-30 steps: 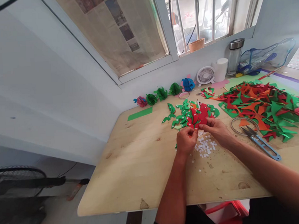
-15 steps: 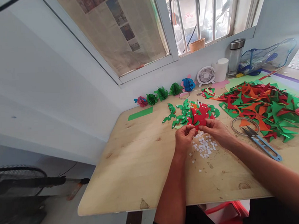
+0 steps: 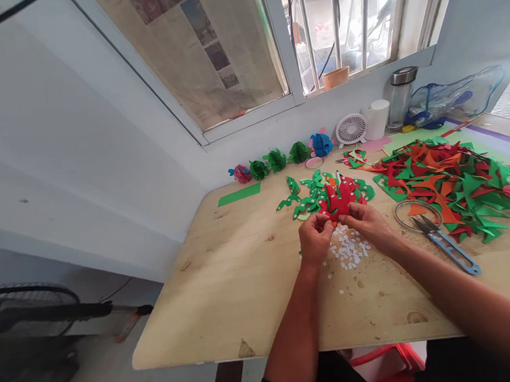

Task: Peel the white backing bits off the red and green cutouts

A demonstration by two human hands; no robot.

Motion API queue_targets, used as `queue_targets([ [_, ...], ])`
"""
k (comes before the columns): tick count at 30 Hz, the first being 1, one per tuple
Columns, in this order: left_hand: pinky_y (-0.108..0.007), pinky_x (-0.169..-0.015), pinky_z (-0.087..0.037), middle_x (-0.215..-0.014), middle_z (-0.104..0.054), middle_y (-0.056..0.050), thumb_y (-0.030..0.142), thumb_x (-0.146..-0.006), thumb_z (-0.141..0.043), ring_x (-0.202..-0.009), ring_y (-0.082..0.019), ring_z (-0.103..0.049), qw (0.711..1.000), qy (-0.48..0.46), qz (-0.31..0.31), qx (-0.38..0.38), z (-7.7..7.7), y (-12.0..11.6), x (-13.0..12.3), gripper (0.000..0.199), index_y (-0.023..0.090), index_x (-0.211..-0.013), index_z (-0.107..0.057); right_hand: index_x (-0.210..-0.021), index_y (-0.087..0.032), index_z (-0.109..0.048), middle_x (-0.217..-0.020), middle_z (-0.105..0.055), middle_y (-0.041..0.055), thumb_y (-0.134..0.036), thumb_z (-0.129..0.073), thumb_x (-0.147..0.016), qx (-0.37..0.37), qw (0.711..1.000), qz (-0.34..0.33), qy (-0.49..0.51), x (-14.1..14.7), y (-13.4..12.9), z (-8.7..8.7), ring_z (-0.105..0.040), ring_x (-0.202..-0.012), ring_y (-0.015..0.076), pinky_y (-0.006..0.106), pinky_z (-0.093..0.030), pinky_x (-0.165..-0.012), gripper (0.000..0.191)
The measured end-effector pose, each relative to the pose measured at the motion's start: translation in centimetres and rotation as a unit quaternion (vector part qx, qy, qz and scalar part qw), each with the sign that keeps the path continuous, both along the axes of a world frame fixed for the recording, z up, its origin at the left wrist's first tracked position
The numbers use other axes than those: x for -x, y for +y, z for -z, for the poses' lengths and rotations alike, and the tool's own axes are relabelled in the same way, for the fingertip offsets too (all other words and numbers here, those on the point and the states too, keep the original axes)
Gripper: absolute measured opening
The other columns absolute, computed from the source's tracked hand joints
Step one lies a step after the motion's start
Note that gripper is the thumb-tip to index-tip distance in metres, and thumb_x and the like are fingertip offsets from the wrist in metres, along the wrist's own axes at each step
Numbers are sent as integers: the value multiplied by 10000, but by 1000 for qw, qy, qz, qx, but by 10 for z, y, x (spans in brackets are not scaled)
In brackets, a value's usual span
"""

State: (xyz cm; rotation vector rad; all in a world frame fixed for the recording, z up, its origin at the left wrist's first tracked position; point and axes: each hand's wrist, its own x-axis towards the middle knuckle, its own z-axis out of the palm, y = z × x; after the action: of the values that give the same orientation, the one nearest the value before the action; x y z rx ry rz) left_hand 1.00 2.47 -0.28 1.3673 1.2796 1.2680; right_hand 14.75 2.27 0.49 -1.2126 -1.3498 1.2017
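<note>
My left hand (image 3: 315, 239) is closed in a pinch, and a small orange-red paper piece (image 3: 334, 224) shows at its fingertips. A sliver of green peeks out by the wrist side of that hand. Close on the right, my right hand (image 3: 368, 224) has thumb and forefinger pressed together; whatever is between them is too small to make out. Just beyond the fingertips lie red paper cutouts (image 3: 343, 193) and green paper cutouts (image 3: 309, 202), many bearing little white squares. Below the hands, loose white squares (image 3: 350, 250) are scattered over the wooden table (image 3: 225, 284).
On the right are blue thread snips (image 3: 452, 252), a tape-like ring (image 3: 418, 202) and a heap of paper scraps (image 3: 455, 180). Along the wall stand folded paper figures (image 3: 276, 159), a small fan (image 3: 351, 130), a white cylinder (image 3: 378, 119) and a glass bottle (image 3: 402, 98).
Both hands stay nearly in place. A bit of orange-red paper now shows at the left fingertips, and a green sliver has appeared beside the left hand.
</note>
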Motion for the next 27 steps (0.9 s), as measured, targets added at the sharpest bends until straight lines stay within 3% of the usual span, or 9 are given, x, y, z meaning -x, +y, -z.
queue_targets([
  [4, -199, -512, -378, -579, -571, 15, 210, -685, -557, -517, -91, -495, 990, 119, -37, -63, 1, -4, -3, 55, 168, -675, -590, -620, -190, -487, -524, -439, -45, -454, -616, -682, -11, 1000, 22, -17, 0, 4, 7, -361, -481, 95, 230, -263, -441, 301],
  [7, -209, -544, -391, -624, -595, 0, 203, -688, -557, -574, -107, -525, 985, 145, -48, -77, 2, -5, -4, 46, 174, -680, -591, -531, -206, -366, -475, -326, -71, -439, -624, -673, -18, 998, 48, -40, -1, 6, 11, -280, -452, 76, 227, -217, -423, 375],
  [11, -210, -533, -391, -626, -600, -1, 239, -699, -576, -549, -101, -512, 994, 82, -23, -65, -1, -5, -3, 79, 172, -711, -616, -572, -201, -450, -524, -451, -37, -430, -614, -684, -39, 999, 26, -20, -2, 7, 9, -394, -511, 109, 248, -316, -478, 303],
  [14, -217, -532, -408, -629, -621, -9, 283, -696, -594, -558, -115, -554, 999, -23, 24, -13, -8, -5, -1, 133, 163, -736, -636, -669, -199, -542, -632, -575, 3, -452, -613, -688, -53, 998, -5, 26, -2, 6, 4, -494, -622, 155, 279, -392, -569, 264],
  [17, -236, -552, -436, -633, -650, -24, 311, -687, -608, -586, -143, -606, 992, -106, 54, 40, -13, -5, 1, 175, 154, -750, -654, -679, -202, -555, -628, -590, 4, -477, -632, -679, -41, 998, -17, 44, -1, 5, 0, -500, -619, 157, 285, -399, -583, 286],
  [27, -230, -561, -437, -654, -652, -24, 278, -663, -640, -579, -119, -571, 994, -95, 54, 25, -4, 0, 2, 167, 146, -756, -685, -687, -192, -574, -605, -556, -15, -437, -634, -718, -38, 997, -16, 60, -3, 1, -1, -459, -580, 124, 257, -362, -548, 254],
])
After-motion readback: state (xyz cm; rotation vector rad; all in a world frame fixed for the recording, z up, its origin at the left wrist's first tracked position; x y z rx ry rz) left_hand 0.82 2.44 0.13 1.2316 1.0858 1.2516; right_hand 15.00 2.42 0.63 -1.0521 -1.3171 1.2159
